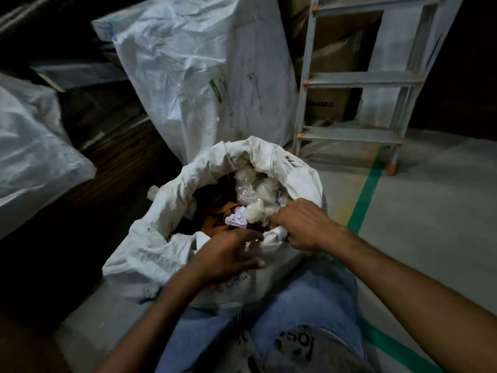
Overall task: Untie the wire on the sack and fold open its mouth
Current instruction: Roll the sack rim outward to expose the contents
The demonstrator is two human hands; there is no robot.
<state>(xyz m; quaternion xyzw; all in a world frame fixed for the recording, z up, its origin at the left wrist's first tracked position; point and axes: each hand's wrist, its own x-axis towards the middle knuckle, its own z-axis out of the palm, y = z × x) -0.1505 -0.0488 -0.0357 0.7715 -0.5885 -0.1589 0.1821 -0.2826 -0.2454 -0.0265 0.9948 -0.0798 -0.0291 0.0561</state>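
A white woven sack (150,254) stands on the floor between my knees, its mouth wide and its rim rolled outward. Inside lie crumpled clear plastic (255,189), a scrap of white paper (238,219) and brown cardboard. My left hand (226,254) rests on the near rim, fingers curled over the folded fabric. My right hand (304,224) pinches the near-right part of the rim. No wire shows anywhere on the sack.
A tall white sack (204,71) leans just behind. Another pale sack (32,146) lies at the left. A metal stepladder (357,79) stands at the back right in front of cardboard boxes. A green tape line (365,195) runs along the grey floor.
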